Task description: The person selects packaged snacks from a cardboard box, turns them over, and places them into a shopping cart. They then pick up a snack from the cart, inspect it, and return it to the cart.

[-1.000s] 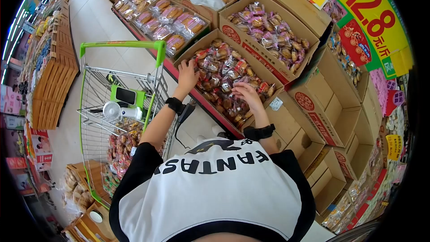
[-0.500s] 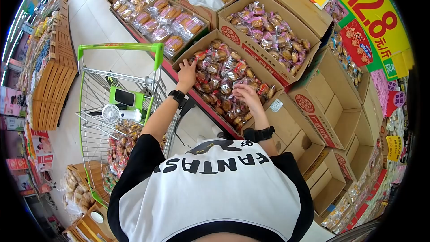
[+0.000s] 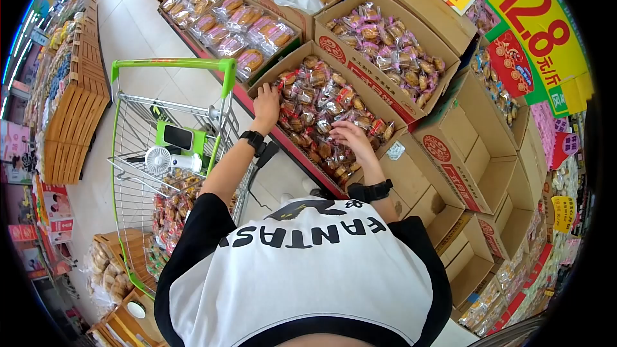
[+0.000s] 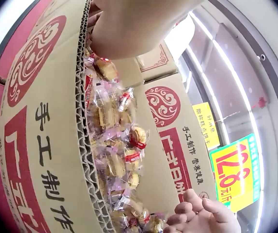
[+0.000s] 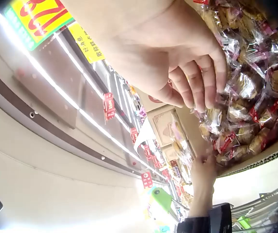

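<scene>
A cardboard box (image 3: 368, 90) holds many small round pastries (image 3: 321, 99) in clear wrappers with red and pink print. My left hand (image 3: 265, 108) is at the box's left end, fingers bent down over the rim beside the wrapped pastries; its fingertips are partly hidden in the left wrist view. Over the right part of the same box is my right hand (image 3: 355, 140), palm turned inward, with loosely bent fingers close above the pastries. Nothing shows between its fingers in the right wrist view.
A shopping cart (image 3: 173, 63) with green handle stands at left, carrying a small white fan (image 3: 158, 160), a phone (image 3: 178, 137) and bagged goods. Another pastry box (image 3: 389, 51) lies behind, packaged cakes (image 3: 238, 26) to the left. Cardboard boxes (image 3: 472, 135) stand at right, under a price sign (image 3: 543, 26).
My left hand has shifted slightly left, from over the pastries to the box's left rim. My right hand has stayed almost in place above the pastries.
</scene>
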Available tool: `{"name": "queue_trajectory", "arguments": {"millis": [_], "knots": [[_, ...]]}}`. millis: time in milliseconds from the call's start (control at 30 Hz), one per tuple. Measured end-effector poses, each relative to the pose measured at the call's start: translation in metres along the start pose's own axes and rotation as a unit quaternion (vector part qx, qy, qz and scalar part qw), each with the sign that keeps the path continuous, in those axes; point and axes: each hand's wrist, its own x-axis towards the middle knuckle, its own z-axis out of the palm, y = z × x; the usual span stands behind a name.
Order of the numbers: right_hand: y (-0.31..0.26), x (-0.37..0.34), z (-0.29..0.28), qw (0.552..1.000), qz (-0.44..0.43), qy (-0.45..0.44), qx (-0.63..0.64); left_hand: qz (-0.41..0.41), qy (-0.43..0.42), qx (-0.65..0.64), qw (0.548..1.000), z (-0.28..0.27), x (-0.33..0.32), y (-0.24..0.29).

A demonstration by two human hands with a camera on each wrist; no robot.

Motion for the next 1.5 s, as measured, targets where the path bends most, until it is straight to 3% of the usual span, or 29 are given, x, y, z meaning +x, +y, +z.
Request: {"name": "queue_trajectory", "arguments": {"millis": [233,333,400,433,500,533,567,633,700,800,933,1000,1033,1100,1367,1500], "knots": [[0.004,0.001,0.002,1.0,-0.003,-0.014,0.009,-0.006,0.014,-0.053,0.998,-0.026,0.001,-0.004],[0.005,0.0,0.003,1.0,-0.003,-0.017,0.01,-0.008,0.069,-0.149,0.986,-0.056,0.004,0.0],[0.003,-0.001,0.006,1.0,-0.003,-0.018,0.011,0.055,0.098,-0.307,0.945,-0.078,0.005,0.005],[0.002,-0.001,0.007,1.0,-0.009,-0.022,0.006,0.054,0.098,-0.307,0.945,-0.085,0.004,0.008],[0.001,0.0,0.01,1.0,-0.014,-0.028,0.0,0.032,-0.023,-0.481,0.876,-0.094,0.0,0.013],[0.001,0.001,0.013,0.998,-0.059,-0.026,-0.023,0.054,-0.021,-0.536,0.843,-0.088,-0.002,0.016],[0.002,0.001,0.016,0.993,-0.104,-0.024,-0.046,0.054,-0.021,-0.536,0.843,-0.088,-0.005,0.019],[-0.001,0.0,0.025,0.992,-0.121,-0.014,-0.043,0.011,-0.131,-0.673,0.728,-0.09,-0.012,0.028],[-0.002,0.0,0.027,0.99,-0.138,-0.005,-0.041,0.036,-0.104,-0.664,0.739,-0.089,-0.018,0.035],[0.0,0.001,0.026,0.994,-0.095,-0.048,0.009,0.037,-0.174,-0.692,0.7,-0.097,-0.023,0.043],[0.001,0.0,0.022,0.996,-0.068,-0.053,0.005,0.043,-0.198,-0.633,0.747,-0.086,-0.022,0.039],[0.004,0.0,0.021,0.997,-0.065,-0.039,0.016,0.028,-0.1,-0.539,0.836,-0.082,-0.02,0.035],[0.006,0.001,0.019,0.998,-0.063,-0.019,0.013,0.028,-0.1,-0.539,0.836,-0.073,-0.02,0.03],[0.006,-0.001,0.017,0.998,-0.062,0.0,0.011,0.025,0.041,-0.363,0.931,-0.045,-0.021,0.019],[0.005,-0.005,0.012,0.999,-0.043,0.026,0.012,0.015,0.026,-0.261,0.965,-0.009,-0.02,0.006],[0.005,-0.005,0.013,0.998,-0.047,0.031,0.03,-0.018,-0.053,-0.208,0.976,-0.001,-0.019,0.008]]}}
